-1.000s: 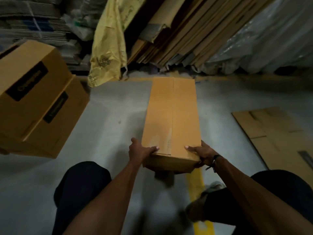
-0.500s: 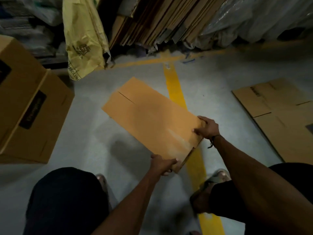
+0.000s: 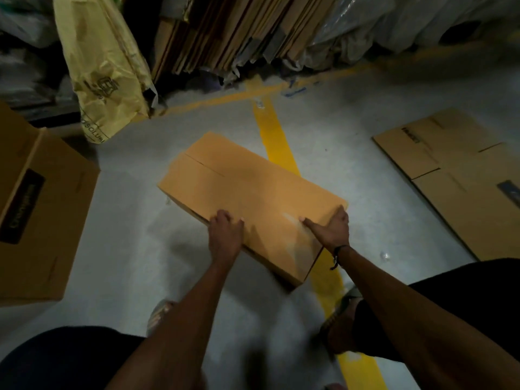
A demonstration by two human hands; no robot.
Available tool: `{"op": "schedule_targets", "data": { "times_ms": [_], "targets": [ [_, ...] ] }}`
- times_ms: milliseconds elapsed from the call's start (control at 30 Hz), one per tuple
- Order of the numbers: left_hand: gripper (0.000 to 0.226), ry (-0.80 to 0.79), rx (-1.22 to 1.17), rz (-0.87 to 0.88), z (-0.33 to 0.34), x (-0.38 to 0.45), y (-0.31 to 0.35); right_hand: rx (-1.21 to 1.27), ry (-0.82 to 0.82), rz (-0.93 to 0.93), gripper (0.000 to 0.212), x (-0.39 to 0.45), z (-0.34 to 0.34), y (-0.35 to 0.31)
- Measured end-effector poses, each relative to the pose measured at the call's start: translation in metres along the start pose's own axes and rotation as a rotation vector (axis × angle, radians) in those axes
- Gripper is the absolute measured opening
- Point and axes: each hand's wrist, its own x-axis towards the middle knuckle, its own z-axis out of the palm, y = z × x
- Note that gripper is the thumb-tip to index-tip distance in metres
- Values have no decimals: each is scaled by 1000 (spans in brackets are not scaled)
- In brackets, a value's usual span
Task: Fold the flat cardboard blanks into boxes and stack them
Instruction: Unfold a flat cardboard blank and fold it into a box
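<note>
Concrete floor [image 3: 126,249], pale grey and smooth, fills most of the frame, crossed by a painted yellow line [image 3: 277,142] that runs from the upper centre down toward the lower right and meets a duller yellow stripe along the top. We see a dim storeroom: flat cardboard sheets [image 3: 225,32] lean on edge along the top centre, their corrugated edges fanned out, with a crinkled yellow bag [image 3: 104,68] hanging at the upper left and glossy clear plastic wrap [image 3: 380,26] bunched at the upper right.

At the centre of the frame we hold the folded box [image 3: 247,201], a long, plain tan carton lying diagonally, with a seam between its flaps near the far end. Our left hand [image 3: 225,237] rests on the near long edge with its fingers curled over the top face; our right hand [image 3: 332,229] grips the near right corner, thumb stretched across the top. A dark cord circles the right wrist.

At the left edge sit stacked boxes [image 3: 42,215], matte brown with black printed labels. At the right edge flat blanks [image 3: 455,175] lie on the floor, slotted between their flaps.
</note>
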Motion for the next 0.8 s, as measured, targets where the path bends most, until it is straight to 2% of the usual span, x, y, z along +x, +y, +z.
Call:
{"op": "schedule_targets", "data": {
  "times_ms": [67, 167, 233, 333, 433, 633, 800],
  "targets": [
    [56, -56, 137, 46, -11, 39, 2, -18, -54, 16, 147, -3, 7, -1],
    [97, -229, 289, 97, -22, 87, 3, -136, -95, -12, 161, 3, 10, 5],
    [113, -360, 415, 206, -26, 113, 6, -212, -107, -45, 163, 10, 6, 11],
    [133, -541, 728, 386, -22, 134, 2, -285, -126, -113, 161, 21, 0, 16],
    [137, -617, 751, 389, -14, 134, -10, -338, -140, -159, 160, 36, -8, 15],
    [136, -593, 733, 292, -6, 103, -9, -436, -208, -220, 160, 70, -33, 8],
    [137, -567, 769, 157, 8, 50, -5, -518, -350, -293, 160, 92, -57, -6]
  ]
}}
